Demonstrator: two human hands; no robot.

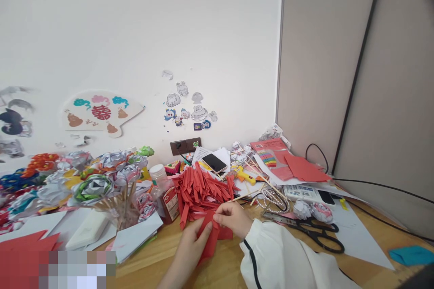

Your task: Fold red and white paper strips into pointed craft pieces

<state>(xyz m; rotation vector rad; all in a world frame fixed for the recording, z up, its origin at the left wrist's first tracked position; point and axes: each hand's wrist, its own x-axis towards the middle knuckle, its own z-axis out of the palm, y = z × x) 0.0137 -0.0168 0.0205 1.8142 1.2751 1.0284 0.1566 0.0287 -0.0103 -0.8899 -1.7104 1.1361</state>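
Note:
Between my two hands is a piece of red paper (210, 244), held low over the wooden desk. My left hand (194, 239) grips it from the left, thumb pressed on top. At its upper right edge, the fingertips of my right hand (233, 217) pinch the same paper. Part of the sheet is hidden under my fingers. Just beyond my hands lies a heap of folded red paper strips (200, 187). A clear bottle with a white cap (158, 172) stands left of the heap.
Black-handled scissors (318, 231) lie right of my right forearm. A smartphone (214, 162), a yellow glue gun (246, 174) and red paper sheets (303, 167) sit toward the back. Paper flowers (93, 187) crowd the left side, near a bundle of wooden sticks (124, 205).

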